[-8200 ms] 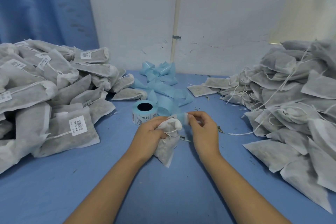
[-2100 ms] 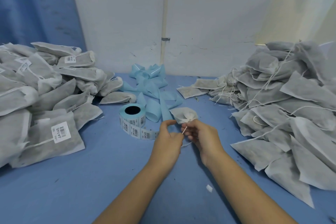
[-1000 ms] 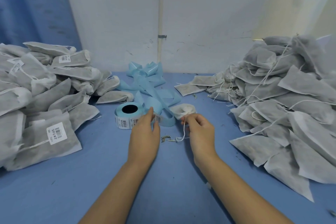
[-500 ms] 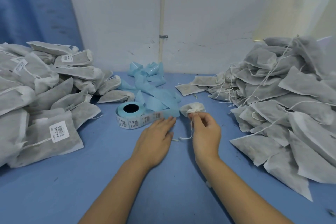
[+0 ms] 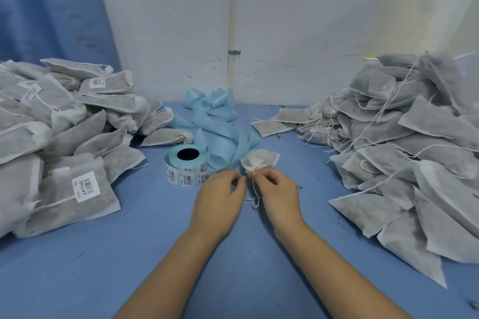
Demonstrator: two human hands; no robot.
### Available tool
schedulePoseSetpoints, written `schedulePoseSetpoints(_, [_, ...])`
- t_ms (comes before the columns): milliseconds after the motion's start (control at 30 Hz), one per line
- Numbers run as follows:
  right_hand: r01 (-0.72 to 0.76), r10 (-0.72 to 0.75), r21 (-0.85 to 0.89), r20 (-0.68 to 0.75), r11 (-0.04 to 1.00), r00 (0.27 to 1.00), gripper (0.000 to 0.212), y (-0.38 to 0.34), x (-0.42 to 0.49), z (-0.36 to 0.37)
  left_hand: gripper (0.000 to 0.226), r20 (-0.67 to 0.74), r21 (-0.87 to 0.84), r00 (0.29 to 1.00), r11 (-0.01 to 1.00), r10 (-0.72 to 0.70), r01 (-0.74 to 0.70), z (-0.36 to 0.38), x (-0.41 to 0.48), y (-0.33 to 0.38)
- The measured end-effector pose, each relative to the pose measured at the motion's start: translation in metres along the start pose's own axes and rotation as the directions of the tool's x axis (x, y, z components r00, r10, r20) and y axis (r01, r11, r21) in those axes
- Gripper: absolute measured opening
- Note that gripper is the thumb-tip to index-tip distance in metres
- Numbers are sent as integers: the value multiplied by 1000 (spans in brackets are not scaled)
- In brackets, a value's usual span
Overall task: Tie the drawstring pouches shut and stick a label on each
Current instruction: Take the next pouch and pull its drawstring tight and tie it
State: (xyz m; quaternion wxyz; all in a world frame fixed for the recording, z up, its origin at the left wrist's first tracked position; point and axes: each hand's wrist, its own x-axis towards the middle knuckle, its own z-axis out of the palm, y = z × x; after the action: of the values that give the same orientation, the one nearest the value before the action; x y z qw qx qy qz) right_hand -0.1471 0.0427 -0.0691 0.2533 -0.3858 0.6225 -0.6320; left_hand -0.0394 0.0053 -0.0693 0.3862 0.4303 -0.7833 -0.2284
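Observation:
A small grey-white drawstring pouch (image 5: 260, 160) with a gathered neck stands on the blue table just beyond my hands. My right hand (image 5: 276, 191) pinches its white drawstring (image 5: 254, 193) close below the neck, and the loose end hangs down in a loop. My left hand (image 5: 219, 199) has its fingers curled, with the fingertips close to the string beside my right hand; what they pinch is hidden. The roll of barcode labels (image 5: 185, 167) on light-blue backing lies left of the pouch, a strip trailing toward my left hand.
A heap of labelled pouches (image 5: 57, 137) fills the left side. A heap of pouches with loose strings (image 5: 407, 153) fills the right. Spent blue backing ribbon (image 5: 215, 122) lies curled at the back against the white wall. Blue table surface (image 5: 129, 254) lies in front.
My left hand has left the label strip and curled in beside my right hand at the pouch's string. The pouch stays in place under my right hand's pinch.

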Motion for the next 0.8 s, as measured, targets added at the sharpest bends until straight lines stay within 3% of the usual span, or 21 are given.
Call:
schedulePoseSetpoints(67, [-32, 32, 41, 6, 999, 999, 18, -2, 0, -1, 19, 84, -312, 972, 921, -218, 234, 2, -1, 12])
schedulePoseSetpoints(133, [-92, 91, 117, 14, 989, 996, 17, -5, 0, -2, 18, 323, -608, 878, 634, -353, 478, 6, -3, 27])
schedulePoseSetpoints(167, [-123, 121, 138, 22, 983, 992, 18, -6, 0, -3, 18, 406, -677, 841, 500, -359, 540, 7, -5, 32])
schedulePoseSetpoints(233, [-171, 166, 157, 40, 973, 985, 19, -7, 0, -5, 18, 424, -719, 837, 432, -348, 544, 12, -6, 37])
schedulePoseSetpoints(433, [-296, 293, 364, 64, 883, 954, 16, -16, 5, -10, 18, 290, -642, 911, 646, -293, 412, 8, -7, 29])
schedulePoseSetpoints(500, [-364, 369, 463, 83, 808, 926, 15, -18, 10, -14, 22, 250, -476, 946, 824, -207, 306, 5, -5, 25])
schedulePoseSetpoints(567, [-394, 408, 539, 99, 745, 908, 13, -19, 12, -16, 23, 225, -300, 966, 934, -126, 192, 4, -4, 26])
schedulePoseSetpoints(700, [-383, 367, 598, 156, 704, 917, 12, -14, 15, -21, 17, 143, -81, 989, 995, -47, 59, 7, -6, 21])
schedulePoseSetpoints(800, [-346, 315, 498, 148, 795, 938, 14, -11, 14, -21, 20, 67, 126, 998, 992, -9, 1, 4, -5, 11])
